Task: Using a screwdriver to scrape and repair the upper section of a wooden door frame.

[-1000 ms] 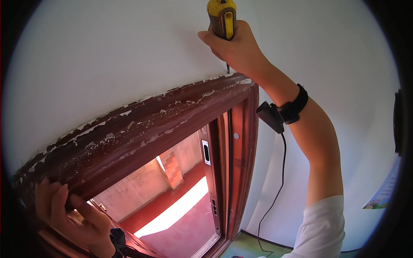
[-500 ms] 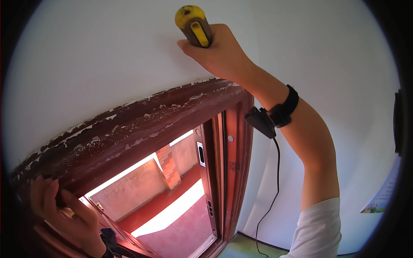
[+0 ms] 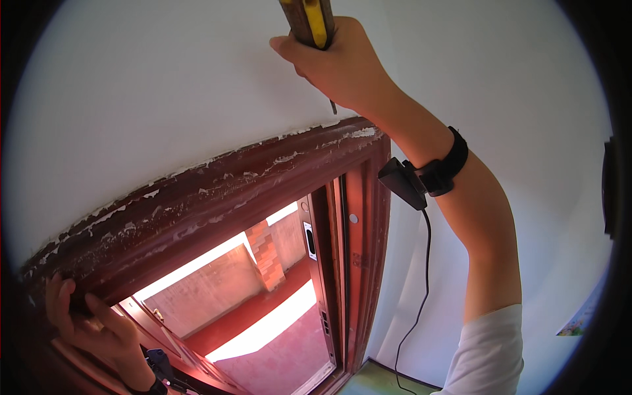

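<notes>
I am gripping a yellow-and-dark screwdriver [image 3: 304,25] in my right hand [image 3: 339,62], my fingers wrapping closely around its handle and my thumb pointing to the left. The handle's upper end is running out of view at the top, and its thin metal shank [image 3: 334,107] is showing below my fist, pointing down at the white wall [image 3: 164,85] just above the right end of the door frame [image 3: 217,178]. I cannot tell whether the tip is touching the wall.

My left hand [image 3: 95,329] is resting at the shadowed left end of the frame, its fingers bending up against the dark wood; I cannot tell how firmly they are closing on it. The frame's red-brown paint is flaking, and pale patches are showing along its top edge.

A black strap [image 3: 456,155] is circling my right forearm near the wrist, carrying a black box-shaped device [image 3: 403,183], and a thin cable [image 3: 428,263] is hanging from that. My white sleeve [image 3: 490,349] is covering the upper arm. Below the frame, the doorway is opening onto a brick pillar [image 3: 265,257] and a sunlit reddish floor [image 3: 283,349].
</notes>
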`<state>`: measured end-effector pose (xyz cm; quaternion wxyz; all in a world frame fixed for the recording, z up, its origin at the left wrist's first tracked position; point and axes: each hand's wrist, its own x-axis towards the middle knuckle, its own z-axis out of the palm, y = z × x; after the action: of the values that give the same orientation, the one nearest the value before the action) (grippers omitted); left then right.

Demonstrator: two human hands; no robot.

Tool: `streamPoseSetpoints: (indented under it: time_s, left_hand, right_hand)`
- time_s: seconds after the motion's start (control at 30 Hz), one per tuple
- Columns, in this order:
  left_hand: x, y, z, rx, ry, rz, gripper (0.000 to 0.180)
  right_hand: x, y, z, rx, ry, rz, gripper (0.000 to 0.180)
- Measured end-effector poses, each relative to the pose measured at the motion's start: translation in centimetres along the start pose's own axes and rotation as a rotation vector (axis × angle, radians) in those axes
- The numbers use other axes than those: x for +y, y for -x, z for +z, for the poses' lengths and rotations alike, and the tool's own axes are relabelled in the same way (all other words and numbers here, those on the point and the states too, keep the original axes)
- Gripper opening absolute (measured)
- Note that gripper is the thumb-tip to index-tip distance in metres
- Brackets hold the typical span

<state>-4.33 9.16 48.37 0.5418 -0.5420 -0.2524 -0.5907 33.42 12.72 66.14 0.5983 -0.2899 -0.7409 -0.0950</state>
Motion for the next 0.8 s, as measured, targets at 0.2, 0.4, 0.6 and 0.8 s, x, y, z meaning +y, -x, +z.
streamPoseSetpoints:
  time_s: [0.2, 0.4, 0.6, 0.8]
  left_hand:
    - [0.1, -0.1, -0.2, -0.019, -0.086, 0.034, 0.030]
    - [-0.3, 0.1, -0.5, -0.041, -0.053, 0.036, 0.030]
    - [-0.2, 0.2, -0.5, -0.060, -0.095, 0.046, 0.030]
    - [-0.5, 0.4, -0.7, -0.067, -0.074, 0.021, 0.030]
  right_hand:
    - [1.3, -0.5, 0.0, 0.002, -0.084, 0.019, 0.033]
    - [0.3, -0.6, 1.4, -0.080, 0.118, 0.032, 0.034]
    - [1.0, -0.5, 0.7, 0.075, -0.108, -0.007, 0.037]
    - [1.2, -0.8, 1.2, 0.048, 0.086, -0.020, 0.036]
